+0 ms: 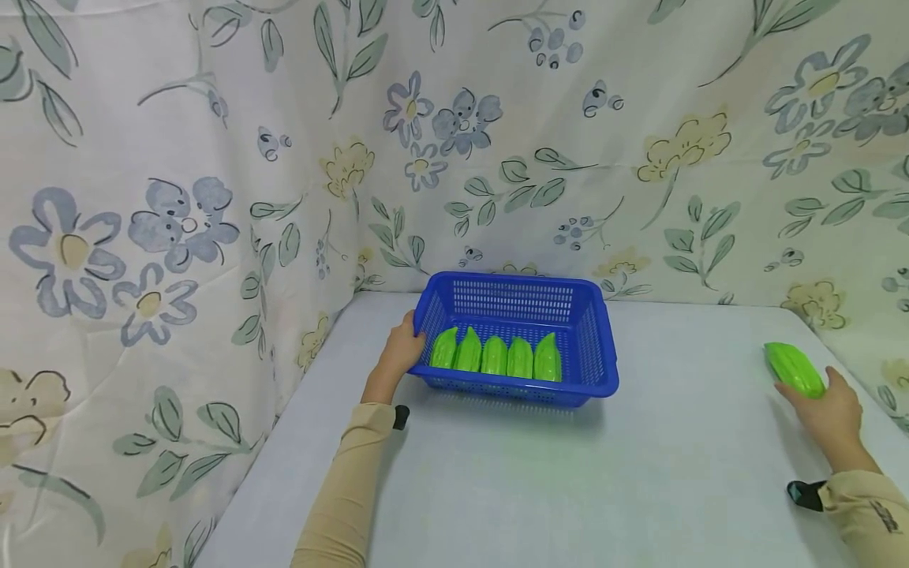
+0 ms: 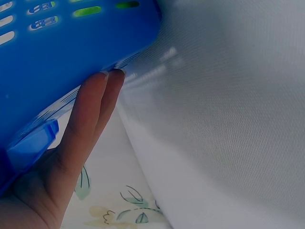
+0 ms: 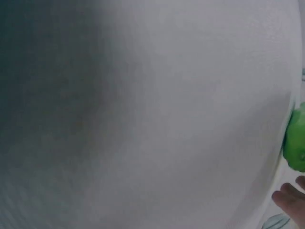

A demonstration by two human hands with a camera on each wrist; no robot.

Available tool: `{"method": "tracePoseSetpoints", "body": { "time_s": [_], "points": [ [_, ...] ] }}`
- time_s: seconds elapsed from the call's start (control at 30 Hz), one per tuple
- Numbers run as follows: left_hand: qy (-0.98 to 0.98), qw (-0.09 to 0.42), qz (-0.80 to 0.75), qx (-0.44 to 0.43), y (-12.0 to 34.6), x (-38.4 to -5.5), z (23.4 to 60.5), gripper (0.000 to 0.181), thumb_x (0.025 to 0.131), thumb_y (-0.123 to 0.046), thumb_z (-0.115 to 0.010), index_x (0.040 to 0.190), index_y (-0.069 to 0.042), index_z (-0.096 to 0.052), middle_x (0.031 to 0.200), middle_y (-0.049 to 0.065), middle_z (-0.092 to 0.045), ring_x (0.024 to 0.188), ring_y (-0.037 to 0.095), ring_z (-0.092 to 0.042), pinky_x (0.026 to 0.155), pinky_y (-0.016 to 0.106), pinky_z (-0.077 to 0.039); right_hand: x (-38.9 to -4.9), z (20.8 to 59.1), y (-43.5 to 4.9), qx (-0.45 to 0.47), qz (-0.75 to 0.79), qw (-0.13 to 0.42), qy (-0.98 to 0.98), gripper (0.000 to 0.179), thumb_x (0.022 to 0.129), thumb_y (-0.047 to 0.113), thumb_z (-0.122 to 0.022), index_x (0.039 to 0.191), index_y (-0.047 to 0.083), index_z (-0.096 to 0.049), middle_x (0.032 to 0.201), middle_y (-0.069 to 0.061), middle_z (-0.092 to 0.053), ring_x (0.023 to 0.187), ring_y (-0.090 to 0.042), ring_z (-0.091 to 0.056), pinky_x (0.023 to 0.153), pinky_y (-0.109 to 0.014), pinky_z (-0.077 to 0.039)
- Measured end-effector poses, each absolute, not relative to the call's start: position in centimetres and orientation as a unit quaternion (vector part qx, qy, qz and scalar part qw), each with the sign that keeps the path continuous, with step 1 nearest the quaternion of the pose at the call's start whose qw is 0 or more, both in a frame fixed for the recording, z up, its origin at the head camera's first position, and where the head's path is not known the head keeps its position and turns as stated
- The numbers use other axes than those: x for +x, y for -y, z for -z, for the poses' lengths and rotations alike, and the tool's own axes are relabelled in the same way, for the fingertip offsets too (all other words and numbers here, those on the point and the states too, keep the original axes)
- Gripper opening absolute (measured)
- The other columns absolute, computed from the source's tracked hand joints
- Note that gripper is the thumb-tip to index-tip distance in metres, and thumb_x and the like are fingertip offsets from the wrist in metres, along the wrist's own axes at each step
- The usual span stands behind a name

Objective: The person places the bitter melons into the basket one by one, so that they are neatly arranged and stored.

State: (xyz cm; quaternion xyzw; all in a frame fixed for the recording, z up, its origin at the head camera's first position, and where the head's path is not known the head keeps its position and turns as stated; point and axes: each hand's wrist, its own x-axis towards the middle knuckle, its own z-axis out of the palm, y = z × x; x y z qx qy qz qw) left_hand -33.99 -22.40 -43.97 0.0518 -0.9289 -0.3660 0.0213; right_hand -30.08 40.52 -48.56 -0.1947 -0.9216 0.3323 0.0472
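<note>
On the left, my left hand (image 1: pixel 405 347) holds a blue slotted plastic basket (image 1: pixel 604 347) by its left side. In the left wrist view, fingers (image 2: pixel 90 109) of that hand extend along the basket's underside (image 2: pixel 76 52). A row of several glossy green bitter melons (image 1: pixel 495 356) lies along the near side inside the basket, toward the left. Far to the right, my right hand (image 1: pixel 831 414) grips another bitter melon (image 1: pixel 791 367) by its near end, its stem tip pointing away. The right wrist view catches only part of this bitter melon (image 3: pixel 296 143) and some fingertips (image 3: pixel 286 198) at the edge.
A white-covered table (image 1: pixel 511 489) lies under both hands. Floral curtain (image 1: pixel 525 158) hangs behind the table and along its left side, with more cloth at the right edge. Dark straps (image 1: pixel 806 495) show at the wrists beside tan sleeves.
</note>
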Motion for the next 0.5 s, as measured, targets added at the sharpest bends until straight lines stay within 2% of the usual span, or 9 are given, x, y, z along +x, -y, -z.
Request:
{"method": "tracePoseSetpoints", "body": {
  "time_s": [0.2, 0.5],
  "points": [
    [0.931, 0.021, 0.361, 0.053, 22.36, -34.09, 44.00, 0.059, 0.100, -0.015, -0.044, 0.154, -0.002, -0.022, 0.143, 0.030, -0.048, 0.128, 0.043, -0.053, 0.104, 0.056, -0.044, -30.45, 49.17, -41.32, -0.204, -0.343, 0.025, 0.917, 0.090, 0.097, 0.035, -0.052, 0.148, -0.015, 0.004, 0.153, -0.040, 0.001, 0.142, -0.058, -0.007, 0.113, -0.066, -0.018],
    [0.930, 0.019, 0.362, 0.055, 22.36, -34.03, 43.97, 0.060, 0.101, -0.016, -0.044, 0.154, -0.002, -0.021, 0.143, 0.030, -0.048, 0.126, 0.043, -0.054, 0.103, 0.056, -0.044, -30.54, 49.04, -41.48, -0.214, -0.330, 0.020, 0.919, 0.076, 0.098, 0.019, -0.047, 0.148, -0.015, -0.001, 0.152, -0.041, -0.007, 0.140, -0.058, -0.014, 0.114, -0.064, -0.020]
  ]
}}
